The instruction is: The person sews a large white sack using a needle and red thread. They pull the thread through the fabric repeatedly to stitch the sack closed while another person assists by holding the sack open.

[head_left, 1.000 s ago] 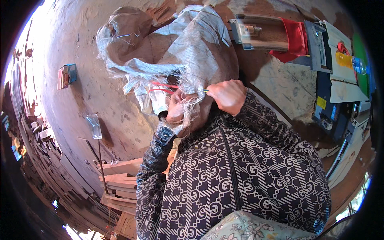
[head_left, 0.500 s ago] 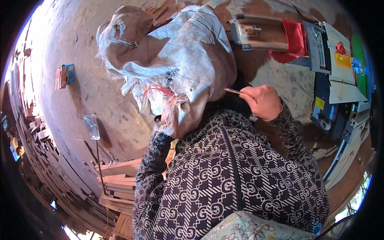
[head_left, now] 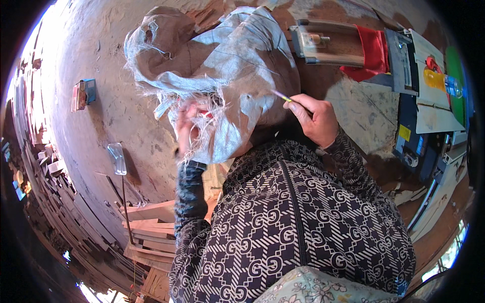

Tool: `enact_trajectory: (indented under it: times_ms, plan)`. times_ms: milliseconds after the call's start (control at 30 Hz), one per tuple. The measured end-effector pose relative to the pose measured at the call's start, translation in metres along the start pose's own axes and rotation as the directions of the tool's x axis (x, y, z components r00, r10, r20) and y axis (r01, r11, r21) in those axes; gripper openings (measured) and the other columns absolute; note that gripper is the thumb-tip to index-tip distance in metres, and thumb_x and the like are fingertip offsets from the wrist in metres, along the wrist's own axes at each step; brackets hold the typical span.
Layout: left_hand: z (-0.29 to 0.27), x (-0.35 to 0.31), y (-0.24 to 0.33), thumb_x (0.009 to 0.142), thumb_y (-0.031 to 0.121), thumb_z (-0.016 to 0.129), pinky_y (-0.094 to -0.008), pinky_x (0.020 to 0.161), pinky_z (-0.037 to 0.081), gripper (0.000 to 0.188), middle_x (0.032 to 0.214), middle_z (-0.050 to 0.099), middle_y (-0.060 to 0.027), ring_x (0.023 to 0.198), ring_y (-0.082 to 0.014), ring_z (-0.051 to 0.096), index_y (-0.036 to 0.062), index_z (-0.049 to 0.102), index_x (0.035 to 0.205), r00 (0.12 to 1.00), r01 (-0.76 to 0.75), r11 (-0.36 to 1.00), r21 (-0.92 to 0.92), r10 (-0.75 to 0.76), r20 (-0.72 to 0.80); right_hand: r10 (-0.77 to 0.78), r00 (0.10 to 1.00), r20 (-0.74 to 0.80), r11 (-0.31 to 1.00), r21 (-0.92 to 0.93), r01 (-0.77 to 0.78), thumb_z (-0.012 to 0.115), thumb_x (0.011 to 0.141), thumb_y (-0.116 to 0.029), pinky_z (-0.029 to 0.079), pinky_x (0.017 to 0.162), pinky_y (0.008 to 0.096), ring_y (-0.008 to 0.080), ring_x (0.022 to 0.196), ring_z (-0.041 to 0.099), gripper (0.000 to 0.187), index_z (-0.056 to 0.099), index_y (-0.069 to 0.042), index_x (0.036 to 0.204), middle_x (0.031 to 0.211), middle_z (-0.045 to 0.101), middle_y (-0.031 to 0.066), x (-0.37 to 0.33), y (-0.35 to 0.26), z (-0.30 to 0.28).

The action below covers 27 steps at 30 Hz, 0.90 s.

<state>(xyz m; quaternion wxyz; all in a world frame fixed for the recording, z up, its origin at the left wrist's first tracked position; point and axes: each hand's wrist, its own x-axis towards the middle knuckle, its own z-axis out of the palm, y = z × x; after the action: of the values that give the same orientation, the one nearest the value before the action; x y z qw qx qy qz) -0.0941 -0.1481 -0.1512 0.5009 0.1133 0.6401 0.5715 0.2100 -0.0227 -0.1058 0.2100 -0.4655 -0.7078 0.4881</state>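
- Left hand (head_left: 185, 121) shifted left at frayed white woven sack (head_left: 252, 58); grip cannot be told.
- Right hand (head_left: 319, 119) pinches slim yellow-purple stick (head_left: 281, 96); loose strands (head_left: 220, 101) beside left hand could snag it.

Strong daylight from the left; far left rim burnt to white, smaller glaring gaps low on both sides. Floor (head_left: 146, 136) washed pale toward upper left, browner and dimmer at upper right. Sack (head_left: 242, 65) patchy: cool bluish highlights against brown shade, deep shadow under its right edge. Box (head_left: 83, 95) and clear tray (head_left: 116, 159) throw soft shadows rightward. Planks (head_left: 76, 207) at lower left murky, detail poor. Left hand (head_left: 186, 123) smeared by motion, sleeve (head_left: 189, 187) likewise; pointed tool (head_left: 281, 96) slightly soft at the tip. Jacket (head_left: 268, 217) print crisp. Fisheye bows straight edges outward; black corners, bluish fringing along the rim.
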Motion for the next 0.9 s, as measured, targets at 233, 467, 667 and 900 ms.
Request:
enact_trajectory:
  times_ms: [233,467,667,900]
  plan:
    - [0.083,-0.067,0.139,0.099,0.008,0.054,-0.0349,0.082,0.050,0.029,0.102,0.067,-0.0140,0.087,-0.0228,0.066,-0.0021,0.045,0.124,0.719,-0.632,0.725,0.274,0.416,0.557,0.093,0.940,0.327,0.699,0.651,-0.295,0.051,0.102,-0.036,0.027,0.047,0.0174,-0.0011,0.050,0.034,0.043,0.067,0.003,0.110,0.084,0.069,0.0080,0.025,-0.044,-0.004]
    - [0.134,-0.102,0.087,0.096,-0.001,0.056,-0.0318,0.084,0.054,0.021,0.097,0.069,-0.0122,0.095,-0.0285,0.070,0.0035,0.052,0.116,0.490,-0.446,0.784,0.432,-0.190,0.851,-0.132,0.726,0.675,0.198,0.736,-0.648,0.050,0.102,-0.040,0.048,0.060,0.0268,0.0137,0.070,0.062,0.045,0.062,0.003,0.109,0.088,0.066,0.0113,0.005,-0.051,-0.004]
    - [0.104,-0.097,0.097,0.095,-0.004,0.056,-0.0249,0.086,0.047,0.027,0.095,0.072,-0.0088,0.095,-0.0115,0.066,-0.0009,0.046,0.120,0.576,-0.334,0.808,0.486,-0.234,0.783,0.244,0.933,0.266,-0.014,0.963,-0.270,0.057,0.100,-0.026,0.023,0.039,0.0172,0.0009,0.047,0.030,0.024,0.064,-0.005,0.108,0.080,0.056,-0.0011,0.000,0.020,-0.054]
    - [0.083,-0.100,0.115,0.086,-0.010,0.058,-0.0299,0.063,0.053,0.025,0.080,0.069,-0.0120,0.069,-0.0239,0.070,0.0005,0.067,0.106,0.591,-0.553,0.658,0.511,-0.122,0.798,0.321,0.947,0.001,-0.104,0.994,0.034,0.047,0.102,-0.010,0.017,0.038,0.0192,0.0016,0.044,0.021,0.018,0.051,-0.003,0.119,0.082,0.051,0.0003,-0.007,0.055,-0.126]
